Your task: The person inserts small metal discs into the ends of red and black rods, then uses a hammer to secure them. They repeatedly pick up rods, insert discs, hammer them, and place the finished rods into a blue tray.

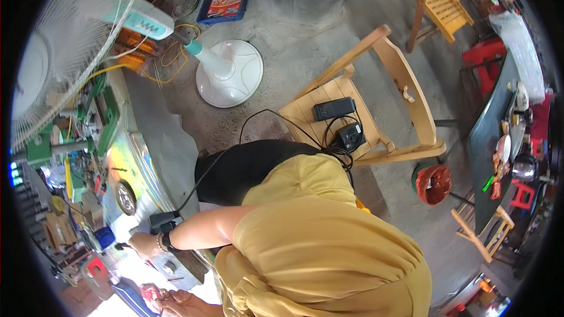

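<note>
My right hand [145, 245], with a dark band and a beaded bracelet at its wrist, reaches over the bright worktop. Its fingers are closed at a small dark thing that I cannot make out, near a blue part [104, 236]. Lower down, my left hand [187, 304] has its fingers pinched together beside a small red and pink thing [151, 294]; what they hold is too small to name. Between the hands lies a grey metal piece with a round knob [170, 267]. A black box [164, 218] with a cord touches the area by my right wrist.
A round dial [126, 197] and green machine parts [108, 117] crowd the bench. A fan with a white base [230, 74] stands beyond. A wooden chair [405, 91] carries a black power adapter [333, 109] and cables; its cord crosses my lap. A red bucket [435, 184] stands right.
</note>
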The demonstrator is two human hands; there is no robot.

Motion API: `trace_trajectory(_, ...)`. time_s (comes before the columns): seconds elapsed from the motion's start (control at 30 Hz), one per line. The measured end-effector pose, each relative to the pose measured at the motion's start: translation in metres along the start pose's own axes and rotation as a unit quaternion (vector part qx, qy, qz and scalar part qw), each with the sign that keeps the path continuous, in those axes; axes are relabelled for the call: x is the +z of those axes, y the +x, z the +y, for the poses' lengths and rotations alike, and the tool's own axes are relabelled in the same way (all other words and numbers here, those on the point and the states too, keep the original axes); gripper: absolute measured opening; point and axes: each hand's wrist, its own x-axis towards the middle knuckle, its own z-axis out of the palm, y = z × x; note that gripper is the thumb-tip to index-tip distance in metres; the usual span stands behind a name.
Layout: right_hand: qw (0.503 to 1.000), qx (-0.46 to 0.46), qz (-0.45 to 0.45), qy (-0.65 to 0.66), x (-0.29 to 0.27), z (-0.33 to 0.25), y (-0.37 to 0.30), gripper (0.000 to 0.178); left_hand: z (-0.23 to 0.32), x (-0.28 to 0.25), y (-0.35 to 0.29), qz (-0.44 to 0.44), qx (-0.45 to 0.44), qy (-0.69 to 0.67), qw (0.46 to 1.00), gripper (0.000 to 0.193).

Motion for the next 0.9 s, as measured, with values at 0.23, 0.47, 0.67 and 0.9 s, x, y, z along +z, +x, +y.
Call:
trace_trajectory(0.23,0.999,-0.008,-0.041,-0.013,-0.008,-0.007,-0.003,0.013,0.002,0.002,0.014,-0.001,-0.049,0.043,0.998,0.026)
trace_trajectory(0.47,0.999,0.026,-0.002,-0.041,0.009,-0.007,0.002,0.011,-0.02,0.008,0.009,0.001,-0.032,-0.053,0.998,0.023)
trace_trajectory(0.67,0.997,0.047,0.026,-0.062,0.034,0.001,0.014,0.009,-0.012,0.003,0.001,-0.006,-0.044,-0.08,0.996,0.021)
trace_trajectory(0.9,0.997,0.052,0.044,-0.045,0.036,0.0,0.015,0.012,0.006,0.0,0.005,-0.022,-0.058,-0.083,0.995,0.022)
